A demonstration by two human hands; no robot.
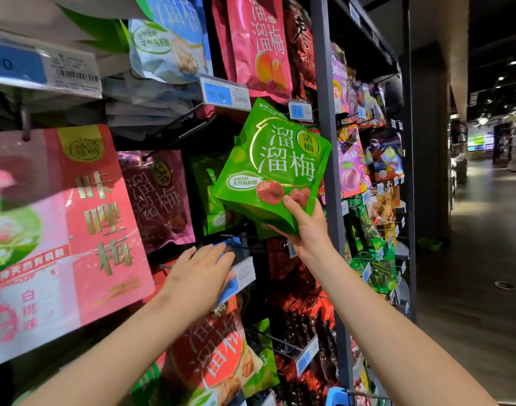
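The right hand [308, 230] gripped the green bag [275, 162] by its lower right corner, thumb on the printed front and fingers curled under the bottom fold. The bag was held up in front of the rack, tilted a little to the left and facing the camera, just left of the dark post [328, 177] and below a blue price tag [226, 93]. Behind it, more green bags [212, 194] hung on a peg beside a maroon bag [157, 197].

The left hand [198, 276] was lower and to the left, back up, its fingers nearly straight and laid against a price label [245, 271] at the end of a peg. It covered most of the label's blue part and held nothing. The two hands were near each other but apart.

A large pink bag [98, 224] filled the left of the view, blurred and close. Red bags [297, 291] hung under the right forearm, and a pink bag [259, 45] hung above.
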